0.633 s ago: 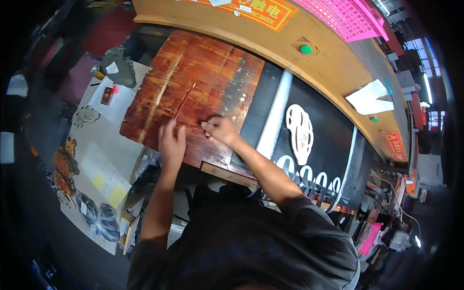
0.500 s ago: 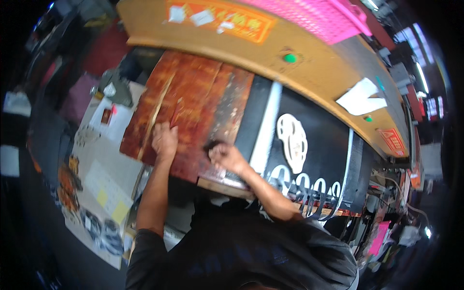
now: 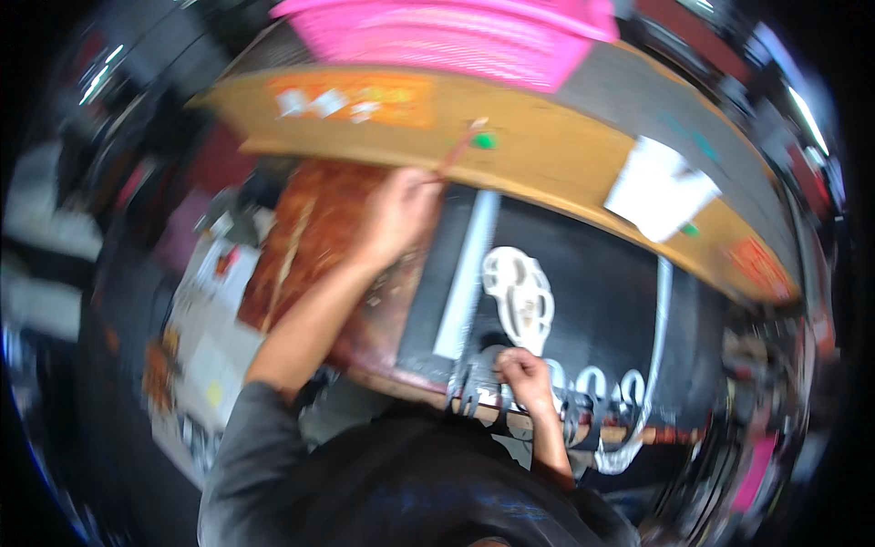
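Observation:
The picture is blurred by motion. My left hand is stretched out over the far end of a reddish-brown wooden board and grips a thin stick. The stick's tip points up at a green dot on the tan curved board behind. My right hand is curled into a fist at the near edge of a black panel with white painted shapes. It rests beside a row of white loops. Whether it holds anything is hidden.
A pink ribbed sheet lies beyond the tan board. A white paper sits on the tan board at the right. Papers and small items cover the surface left of the wooden board. Clutter lines the right rim.
My left hand lifted off the wooden board and reached far forward, now with a stick in it. My right hand drew back to the near edge of the black panel. The view swung.

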The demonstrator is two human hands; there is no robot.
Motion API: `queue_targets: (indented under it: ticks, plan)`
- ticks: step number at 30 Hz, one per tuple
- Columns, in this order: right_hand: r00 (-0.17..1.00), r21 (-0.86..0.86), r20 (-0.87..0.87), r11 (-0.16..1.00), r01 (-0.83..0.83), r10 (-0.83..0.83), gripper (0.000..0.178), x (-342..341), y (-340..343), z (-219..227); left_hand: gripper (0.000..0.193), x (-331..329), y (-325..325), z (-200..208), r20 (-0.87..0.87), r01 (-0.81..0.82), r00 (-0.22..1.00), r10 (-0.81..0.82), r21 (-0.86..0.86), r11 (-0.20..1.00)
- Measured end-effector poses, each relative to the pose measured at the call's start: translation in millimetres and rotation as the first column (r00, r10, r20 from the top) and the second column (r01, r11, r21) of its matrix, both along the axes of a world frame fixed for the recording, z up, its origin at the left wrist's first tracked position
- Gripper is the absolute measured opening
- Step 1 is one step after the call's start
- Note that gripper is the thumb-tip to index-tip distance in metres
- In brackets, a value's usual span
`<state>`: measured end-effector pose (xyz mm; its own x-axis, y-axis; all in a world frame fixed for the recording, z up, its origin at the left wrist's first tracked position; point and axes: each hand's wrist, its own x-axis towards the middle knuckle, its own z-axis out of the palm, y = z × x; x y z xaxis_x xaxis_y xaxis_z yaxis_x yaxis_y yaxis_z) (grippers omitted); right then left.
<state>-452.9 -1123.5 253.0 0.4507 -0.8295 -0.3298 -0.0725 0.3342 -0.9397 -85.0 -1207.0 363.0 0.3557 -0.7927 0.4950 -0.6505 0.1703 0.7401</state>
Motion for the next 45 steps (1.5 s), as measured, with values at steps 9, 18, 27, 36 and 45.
queue_targets:
  ticks: [9, 18, 27, 36, 45]
  plan:
    - [0.986, 0.021, -0.112, 0.992, -0.124, 0.126, 0.021, 16.4, -26.7, 6.4, 0.028, 59.6, 278.3, -121.3, -0.870, -0.747, 0.200, 0.450, 0.161, 0.645]
    - [0.955, -0.032, -0.201, 0.973, -0.229, 0.218, 0.020, 155.1, -16.6, 25.9, 0.024, 275.3, 388.6, -211.3, -0.788, -0.654, 0.051, 0.613, 0.438, 0.617]
    - [0.875, 0.056, -0.335, 0.935, -0.351, 0.349, 0.021, 194.4, 58.9, 41.9, 0.050, 428.3, 269.4, -249.0, -0.421, -0.525, 0.318, 0.849, 0.668, 0.528]
    - [0.823, -0.128, -0.513, 0.926, -0.356, 0.245, 0.022, 146.9, 61.2, 53.6, 0.039, 275.1, 303.4, -229.8, 0.081, -0.589, 0.802, 0.591, 0.272, 0.761]
    - [0.835, -0.289, -0.526, 0.957, 0.005, -0.163, 0.027, -8.3, -2.7, 44.6, 0.019, -42.0, 257.9, -144.6, -0.367, 0.046, 0.927, 0.076, 0.312, 0.949]
